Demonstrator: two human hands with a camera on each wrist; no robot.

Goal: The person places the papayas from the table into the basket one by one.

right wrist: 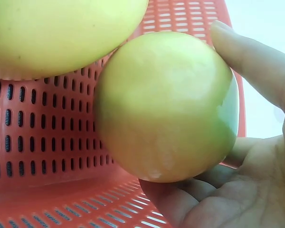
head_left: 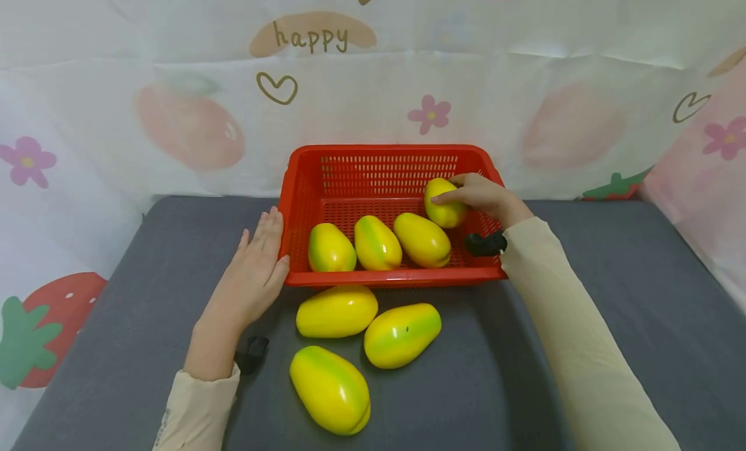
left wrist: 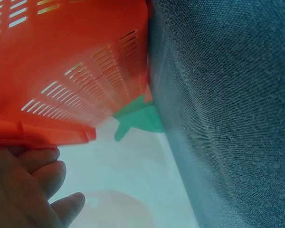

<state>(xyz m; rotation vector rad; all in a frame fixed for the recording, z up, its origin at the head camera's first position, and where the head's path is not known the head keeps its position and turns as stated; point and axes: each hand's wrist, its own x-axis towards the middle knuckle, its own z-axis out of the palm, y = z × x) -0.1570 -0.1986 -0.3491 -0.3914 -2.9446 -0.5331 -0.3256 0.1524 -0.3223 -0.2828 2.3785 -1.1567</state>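
My right hand (head_left: 486, 197) grips a yellow papaya (head_left: 443, 203) inside the right end of the red plastic basket (head_left: 390, 278). The right wrist view shows thumb and fingers round this papaya (right wrist: 166, 109), close above the slotted basket floor. Three other papayas, among them a green-streaked one (head_left: 377, 243), lie in a row along the basket's near side. At the basket's left rim, my left hand (head_left: 253, 269) rests with straight fingers against the outside. From the left wrist, its fingertips (left wrist: 52, 175) show right at the rim.
On the grey cloth-covered table (head_left: 612, 295), three more papayas lie in front of the basket: one (head_left: 338, 312) close to its near wall, one (head_left: 403, 335) to the right, one (head_left: 330, 391) nearest me. A printed curtain (head_left: 361, 114) hangs right behind the basket.
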